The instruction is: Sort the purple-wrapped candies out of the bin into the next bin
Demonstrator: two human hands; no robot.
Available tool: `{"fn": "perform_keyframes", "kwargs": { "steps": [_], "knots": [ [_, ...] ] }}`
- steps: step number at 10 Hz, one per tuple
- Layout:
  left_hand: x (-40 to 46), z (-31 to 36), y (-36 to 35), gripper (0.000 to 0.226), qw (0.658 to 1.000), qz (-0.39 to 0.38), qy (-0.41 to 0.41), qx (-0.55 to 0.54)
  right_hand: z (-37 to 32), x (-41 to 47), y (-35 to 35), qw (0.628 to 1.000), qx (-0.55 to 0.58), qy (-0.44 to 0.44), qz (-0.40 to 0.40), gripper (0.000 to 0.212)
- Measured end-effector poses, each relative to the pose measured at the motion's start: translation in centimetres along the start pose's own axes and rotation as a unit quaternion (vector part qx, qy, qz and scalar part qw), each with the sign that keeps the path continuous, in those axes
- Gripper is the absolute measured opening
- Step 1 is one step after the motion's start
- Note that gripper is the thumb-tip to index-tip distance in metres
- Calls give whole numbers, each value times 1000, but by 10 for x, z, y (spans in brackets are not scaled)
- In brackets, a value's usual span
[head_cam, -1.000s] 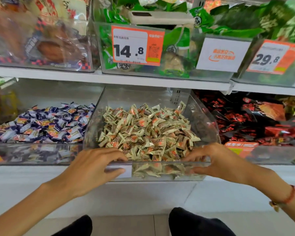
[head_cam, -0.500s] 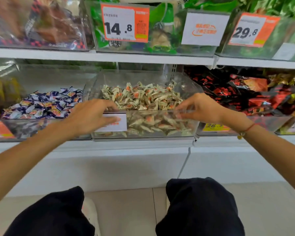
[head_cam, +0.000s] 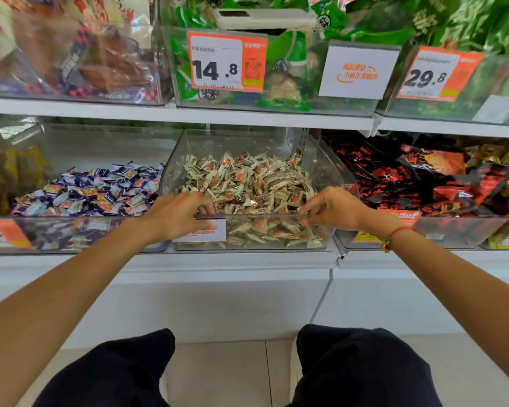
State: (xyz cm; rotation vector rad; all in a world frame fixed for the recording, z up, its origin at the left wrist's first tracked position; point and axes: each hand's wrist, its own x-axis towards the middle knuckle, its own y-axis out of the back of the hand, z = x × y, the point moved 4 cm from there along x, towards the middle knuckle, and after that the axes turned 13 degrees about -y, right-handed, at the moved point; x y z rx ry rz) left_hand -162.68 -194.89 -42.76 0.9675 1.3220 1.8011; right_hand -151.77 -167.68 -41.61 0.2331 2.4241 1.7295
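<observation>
From the head camera I see the clear plastic bin of cream-and-orange wrapped candies (head_cam: 247,142) at the middle of the lower shelf, and I take it as my landmark. My left hand (head_cam: 177,215) sits at the left end of that bin's front wall, its fingers curled over the rim and its thumb pressed against the white label card (head_cam: 209,230) on the front, so it grips the wall. My right hand (head_cam: 332,208) is at the right end of the same front rim, fingers bent, with the fingertips (head_cam: 307,221) touching the top edge; I cannot tell whether they pinch the rim or only rest on it. The cream-and-orange wrapped candies (head_cam: 247,183) lie heaped inside, sloping toward the front wall. Just left of this bin stands a second clear plastic bin (head_cam: 71,236) holding the pile of purple-and-white wrapped candies (head_cam: 94,192), touching my landmark bin's left wall. I cannot make out any purple wrapper among the cream ones. Right of the landmark bin is a clear bin of red-and-black foil packets (head_cam: 417,183). Above it, on the upper shelf, an orange-and-white price tag reading 14.8 (head_cam: 227,66) hangs on a bin of green packets (head_cam: 288,69). A thin red cord bracelet (head_cam: 400,230) circles my right wrist. Below the landmark bin my two dark-trousered knees (head_cam: 365,365) fill the bottom.
</observation>
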Motion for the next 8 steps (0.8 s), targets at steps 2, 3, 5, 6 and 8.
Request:
{"fn": "perform_keyframes", "kwargs": {
  "steps": [2, 3, 5, 6, 8],
  "knots": [
    [-11, 9, -3, 21, 999, 23, -8, 37, 2, -16, -11, 998, -12, -13, 67, 22],
    [-20, 12, -6, 21, 999, 27, -5, 21, -1, -25, -15, 994, -45, -7, 102, 24],
    [-26, 10, -14, 18, 997, 70, 6, 20, -5, -30, -17, 993, -55, -19, 103, 25],
    [-27, 1, -20, 20, 999, 46, 9, -13, -1, -31, -17, 992, -56, -36, 111, 25],
    [-69, 29, 2, 64, 987, 102, 27, -122, -17, -58, 21, 987, 100, 11, 128, 38]
  ]
}}
